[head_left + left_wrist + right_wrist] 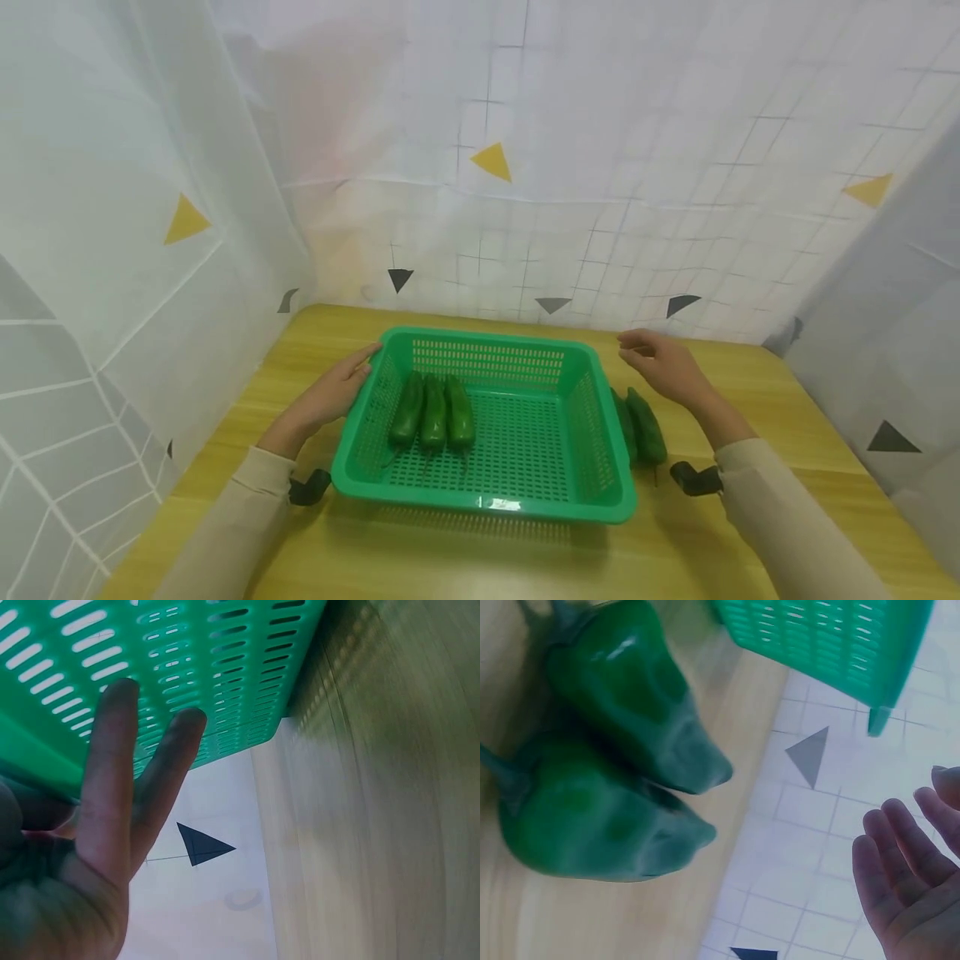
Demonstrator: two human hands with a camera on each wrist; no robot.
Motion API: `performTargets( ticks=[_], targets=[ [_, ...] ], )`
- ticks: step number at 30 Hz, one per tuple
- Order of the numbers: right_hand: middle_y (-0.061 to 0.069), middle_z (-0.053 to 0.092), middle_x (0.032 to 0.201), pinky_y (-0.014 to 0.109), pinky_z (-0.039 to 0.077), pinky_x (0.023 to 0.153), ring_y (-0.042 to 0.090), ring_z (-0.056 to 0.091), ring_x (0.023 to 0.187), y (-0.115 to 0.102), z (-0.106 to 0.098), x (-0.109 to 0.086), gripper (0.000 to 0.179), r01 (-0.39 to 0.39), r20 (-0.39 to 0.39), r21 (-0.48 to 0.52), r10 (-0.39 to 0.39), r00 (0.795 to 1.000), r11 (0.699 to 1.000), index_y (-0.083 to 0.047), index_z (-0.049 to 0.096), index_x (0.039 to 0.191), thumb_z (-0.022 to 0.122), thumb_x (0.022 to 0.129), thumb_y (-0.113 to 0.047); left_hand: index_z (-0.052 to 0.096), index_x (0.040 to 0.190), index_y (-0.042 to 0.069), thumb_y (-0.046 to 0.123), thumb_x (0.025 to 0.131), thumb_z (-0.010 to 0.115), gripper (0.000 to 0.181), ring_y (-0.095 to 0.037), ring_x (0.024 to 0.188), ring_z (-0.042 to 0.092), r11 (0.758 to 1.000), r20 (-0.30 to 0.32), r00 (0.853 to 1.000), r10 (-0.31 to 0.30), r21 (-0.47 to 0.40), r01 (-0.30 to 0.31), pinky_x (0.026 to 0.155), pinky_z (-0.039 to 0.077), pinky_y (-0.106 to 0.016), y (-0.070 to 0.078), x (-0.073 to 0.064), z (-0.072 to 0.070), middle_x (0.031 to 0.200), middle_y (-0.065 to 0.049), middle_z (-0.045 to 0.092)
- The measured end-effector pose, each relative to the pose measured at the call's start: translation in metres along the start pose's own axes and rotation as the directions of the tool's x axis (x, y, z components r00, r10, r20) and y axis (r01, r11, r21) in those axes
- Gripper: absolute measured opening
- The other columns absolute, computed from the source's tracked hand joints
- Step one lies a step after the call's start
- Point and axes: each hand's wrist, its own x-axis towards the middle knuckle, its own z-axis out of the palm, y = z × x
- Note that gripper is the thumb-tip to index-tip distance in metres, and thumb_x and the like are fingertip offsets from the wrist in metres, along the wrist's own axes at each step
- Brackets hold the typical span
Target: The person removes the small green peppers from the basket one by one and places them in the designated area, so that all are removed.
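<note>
A green plastic basket (480,504) with slotted walls stands on the wooden table. Three long green peppers (433,417) lie side by side in its left part, stems toward me. My left hand (333,393) is at the basket's left rim. In the left wrist view, two straight, spread fingers (109,772) reach along the slotted outer wall. My right hand (663,367) hovers beyond the basket's right side with nothing in it, fingers loosely bent. Two more green peppers (607,817) lie together on the table between the basket and my right wrist, one partly hidden by the basket in the head view.
The wooden tabletop (285,550) extends around the basket. White patterned sheeting (525,233) hangs behind the table and along both sides. Each sleeve cuff carries a black mount, left (310,487) and right (696,479).
</note>
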Motion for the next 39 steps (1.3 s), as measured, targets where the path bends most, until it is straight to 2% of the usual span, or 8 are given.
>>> performTargets(
  ticks=[3, 8, 17, 22, 24, 27, 32, 39],
  targets=[
    [0.024, 0.064, 0.127, 0.059, 0.05, 0.091, 0.044, 0.059, 0.117, -0.007, -0.002, 0.004, 0.037, 0.02, -0.005, -0.005, -0.02, 1.0, 1.0, 0.003, 0.059, 0.135, 0.056, 0.106, -0.02, 0.021, 0.163, 0.008, 0.018, 0.113, 0.031, 0.052, -0.041, 0.137, 0.038, 1.0, -0.002, 1.0, 0.001, 0.003, -0.001, 0.111, 0.029, -0.063, 0.0, -0.001, 0.0, 0.161, -0.022, 0.027],
    [0.023, 0.065, 0.126, 0.059, 0.05, 0.091, 0.042, 0.061, 0.116, -0.017, 0.001, 0.01, 0.036, 0.038, -0.003, 0.013, -0.038, 0.999, 0.999, 0.001, 0.061, 0.134, 0.057, 0.106, -0.022, 0.021, 0.162, 0.006, 0.016, 0.113, 0.03, 0.052, -0.044, 0.148, 0.02, 1.0, -0.003, 1.0, 0.002, 0.001, -0.002, 0.115, 0.021, -0.064, 0.001, -0.004, -0.001, 0.164, -0.022, 0.021],
    [0.023, 0.065, 0.126, 0.06, 0.049, 0.092, 0.042, 0.061, 0.115, -0.025, 0.001, 0.015, 0.035, 0.065, -0.002, 0.009, -0.065, 0.998, 0.998, 0.002, 0.061, 0.134, 0.057, 0.106, -0.019, 0.022, 0.162, 0.005, 0.016, 0.113, 0.031, 0.051, -0.043, 0.145, 0.026, 1.0, 0.003, 1.0, 0.011, 0.011, -0.011, 0.114, 0.024, -0.064, -0.001, -0.001, 0.003, 0.163, -0.024, 0.024],
    [0.023, 0.063, 0.13, 0.06, 0.048, 0.094, 0.041, 0.06, 0.117, -0.035, -0.001, 0.023, 0.036, 0.071, 0.02, 0.009, -0.071, 0.997, 0.997, 0.001, 0.061, 0.135, 0.056, 0.106, -0.02, 0.021, 0.163, 0.007, 0.018, 0.113, 0.031, 0.052, -0.039, 0.129, 0.045, 1.0, 0.0, 1.0, 0.004, 0.008, -0.004, 0.11, 0.031, -0.062, 0.0, -0.001, 0.001, 0.157, -0.024, 0.033],
    [0.023, 0.062, 0.132, 0.059, 0.048, 0.094, 0.041, 0.061, 0.117, -0.041, -0.001, 0.028, 0.036, 0.076, 0.026, 0.003, -0.076, 0.997, 0.997, 0.0, 0.061, 0.135, 0.056, 0.106, -0.021, 0.021, 0.163, 0.008, 0.018, 0.113, 0.031, 0.052, -0.038, 0.123, 0.049, 1.0, -0.005, 1.0, 0.005, 0.006, -0.005, 0.108, 0.033, -0.062, 0.001, -0.001, -0.001, 0.155, -0.024, 0.035],
    [0.022, 0.061, 0.133, 0.059, 0.049, 0.094, 0.04, 0.06, 0.118, -0.05, 0.0, 0.034, 0.036, 0.082, 0.032, 0.003, -0.082, 0.996, 0.997, 0.0, 0.061, 0.135, 0.056, 0.106, -0.021, 0.021, 0.163, 0.008, 0.018, 0.113, 0.032, 0.052, -0.039, 0.128, 0.045, 1.0, -0.01, 1.0, 0.013, 0.01, -0.013, 0.11, 0.031, -0.063, 0.002, -0.001, -0.002, 0.156, -0.024, 0.034],
    [0.021, 0.061, 0.133, 0.058, 0.049, 0.095, 0.04, 0.059, 0.119, -0.06, 0.004, 0.039, 0.035, 0.081, 0.07, 0.027, -0.082, 0.994, 0.996, 0.001, 0.061, 0.135, 0.056, 0.106, -0.018, 0.021, 0.162, 0.006, 0.017, 0.113, 0.032, 0.052, -0.043, 0.142, 0.032, 1.0, -0.007, 1.0, 0.007, 0.007, -0.007, 0.113, 0.026, -0.064, 0.001, -0.004, 0.0, 0.161, -0.023, 0.028],
    [0.019, 0.064, 0.13, 0.056, 0.051, 0.093, 0.038, 0.061, 0.118, -0.071, 0.01, 0.051, 0.034, 0.116, 0.078, 0.026, -0.117, 0.99, 0.993, 0.0, 0.062, 0.133, 0.057, 0.105, -0.018, 0.021, 0.162, 0.006, 0.018, 0.113, 0.032, 0.052, -0.042, 0.136, 0.038, 1.0, -0.004, 1.0, 0.014, 0.01, -0.014, 0.111, 0.028, -0.065, 0.003, -0.002, -0.001, 0.158, -0.024, 0.031]
  ],
)
